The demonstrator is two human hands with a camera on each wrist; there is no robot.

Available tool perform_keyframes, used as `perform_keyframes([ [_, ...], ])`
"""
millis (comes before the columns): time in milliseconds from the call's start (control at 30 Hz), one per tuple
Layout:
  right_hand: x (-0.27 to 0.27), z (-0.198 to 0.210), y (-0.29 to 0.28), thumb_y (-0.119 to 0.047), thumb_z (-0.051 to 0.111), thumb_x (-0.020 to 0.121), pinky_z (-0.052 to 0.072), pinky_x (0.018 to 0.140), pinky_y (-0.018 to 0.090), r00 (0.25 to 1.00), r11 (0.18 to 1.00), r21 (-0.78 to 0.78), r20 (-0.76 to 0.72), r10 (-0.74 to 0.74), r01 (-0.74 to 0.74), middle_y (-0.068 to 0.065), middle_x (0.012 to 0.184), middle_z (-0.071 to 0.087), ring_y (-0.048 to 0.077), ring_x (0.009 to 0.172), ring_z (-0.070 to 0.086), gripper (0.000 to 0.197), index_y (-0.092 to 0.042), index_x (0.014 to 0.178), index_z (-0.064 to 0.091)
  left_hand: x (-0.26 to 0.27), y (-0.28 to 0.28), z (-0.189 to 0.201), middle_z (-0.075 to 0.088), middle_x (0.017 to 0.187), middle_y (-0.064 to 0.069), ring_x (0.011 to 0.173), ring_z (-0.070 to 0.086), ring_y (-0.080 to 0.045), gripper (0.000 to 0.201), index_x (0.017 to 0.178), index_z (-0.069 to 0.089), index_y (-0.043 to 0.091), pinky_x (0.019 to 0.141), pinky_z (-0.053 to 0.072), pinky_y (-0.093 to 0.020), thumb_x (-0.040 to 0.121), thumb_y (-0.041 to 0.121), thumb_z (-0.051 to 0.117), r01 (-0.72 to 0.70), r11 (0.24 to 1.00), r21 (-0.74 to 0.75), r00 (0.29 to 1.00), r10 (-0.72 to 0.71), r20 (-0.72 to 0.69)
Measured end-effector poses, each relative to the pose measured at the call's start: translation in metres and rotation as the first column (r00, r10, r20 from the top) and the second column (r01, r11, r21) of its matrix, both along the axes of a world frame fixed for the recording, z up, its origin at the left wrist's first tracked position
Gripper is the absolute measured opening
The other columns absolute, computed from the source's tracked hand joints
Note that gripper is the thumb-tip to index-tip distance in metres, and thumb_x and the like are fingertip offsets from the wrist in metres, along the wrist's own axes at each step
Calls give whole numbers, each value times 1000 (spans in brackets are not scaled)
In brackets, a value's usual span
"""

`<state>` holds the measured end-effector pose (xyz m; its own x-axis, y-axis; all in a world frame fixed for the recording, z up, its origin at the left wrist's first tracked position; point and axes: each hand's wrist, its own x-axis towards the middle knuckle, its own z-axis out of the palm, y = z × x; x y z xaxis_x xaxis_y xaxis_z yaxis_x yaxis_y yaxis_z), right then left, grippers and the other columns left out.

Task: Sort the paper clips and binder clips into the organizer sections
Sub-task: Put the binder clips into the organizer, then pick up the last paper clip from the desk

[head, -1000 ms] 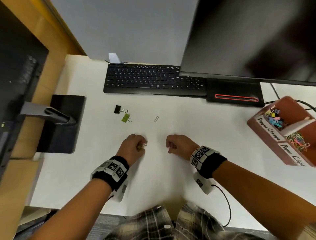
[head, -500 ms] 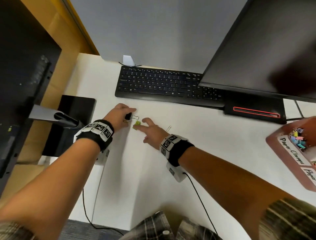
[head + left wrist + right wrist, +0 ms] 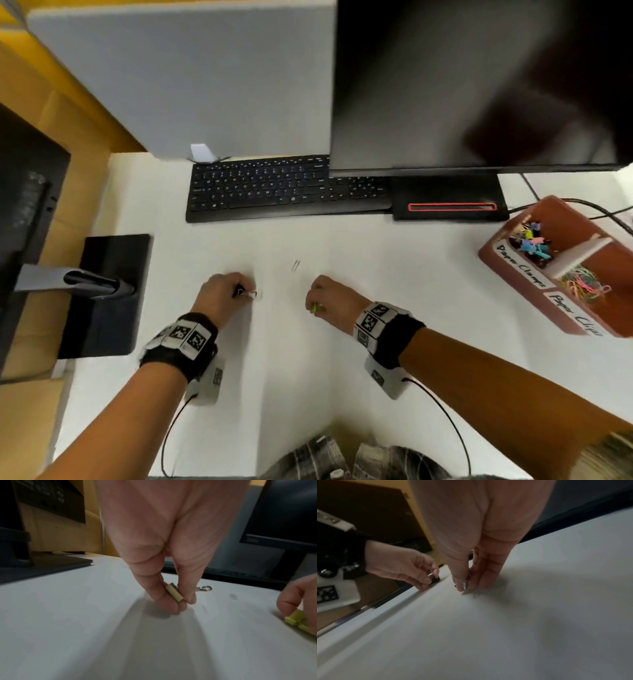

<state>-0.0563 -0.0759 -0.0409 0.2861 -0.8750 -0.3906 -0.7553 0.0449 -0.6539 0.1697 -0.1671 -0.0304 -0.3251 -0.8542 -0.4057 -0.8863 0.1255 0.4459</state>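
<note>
At centre-left of the head view my left hand [image 3: 224,294] pinches one small black binder clip [image 3: 238,292]. One silver wire paper clip [image 3: 296,265] lies untouched mid-frame. My right hand [image 3: 330,301] pinches one yellow-green binder clip [image 3: 315,307]. At right, the brown two-section organizer [image 3: 507,270] is already well stocked; I judge three pieces remain.

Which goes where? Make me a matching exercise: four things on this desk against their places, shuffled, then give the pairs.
1 silver wire paper clip
2 yellow-green binder clip
3 heap of coloured paper clips
4 heap of coloured binder clips

A brown organizer, farther section
B pinched in the right hand
C loose on the white desk
D organizer, nearer section

Pairs: 1-C, 2-B, 3-D, 4-A
</note>
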Motion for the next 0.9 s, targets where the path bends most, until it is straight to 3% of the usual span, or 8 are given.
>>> perform_keyframes([
  [200,-114,50,68,-2,64,80,40,89,19,960,950,-135,50,-276,281,15,106,57,24,96,59,16,-4,96,69,-132,62,55,55,90,-3,77,61,-18,15,81,64,24,74,54,-28,77,12,71,205,978,41,917,-177,-357],
  [300,-179,80,97,-2,70,75,40,88,18,888,848,-295,2,-460,440,13,98,62,23,93,60,15,-7,89,70,-227,87,87,55,99,-5,68,66,-23,19,82,63,21,70,56,-24,75,6,71,228,971,77,828,-151,-540],
  [400,-238,106,116,-6,69,78,36,88,18,791,745,-361,-32,-611,561,12,104,62,23,100,57,17,-7,95,69,-316,109,109,56,101,-7,68,69,-27,23,81,58,21,65,58,-30,77,2,70,270,957,109,717,-124,-686],
  [500,-282,122,121,-5,62,82,35,85,19,701,661,-386,-48,-711,644,12,110,57,22,97,56,20,-7,101,66,-386,124,120,57,101,-7,66,66,-15,22,85,54,18,60,57,-23,79,0,67,288,955,77,657,-138,-741],
  [567,-303,125,114,0,55,82,38,87,25,657,640,-369,-95,-748,674,13,115,55,26,100,56,29,-8,109,62,-418,125,117,61,102,-2,80,61,-9,19,94,58,18,69,54,-19,80,10,68,279,960,-11,679,-205,-705],
  [667,-322,121,103,-3,54,84,43,93,32,657,670,-281,-154,-738,688,14,122,55,30,109,56,42,-13,124,51,-440,119,113,64,113,3,104,58,-11,33,116,59,21,89,43,-20,85,33,62,345,938,-40,761,-305,-573],
  [733,-324,118,102,-9,57,84,47,95,36,690,705,-244,-159,-706,665,13,125,55,29,110,57,48,-18,130,45,-436,111,114,62,120,2,110,56,-12,39,124,55,24,92,40,-20,89,43,53,368,930,3,797,-314,-516],
  [900,-295,107,96,-15,58,87,51,91,36,768,750,-278,-64,-637,600,7,121,54,20,92,63,38,-22,123,51,-365,75,107,62,118,0,109,56,-13,34,117,60,22,97,41,-26,91,42,50,224,970,-93,833,-240,-499],
])
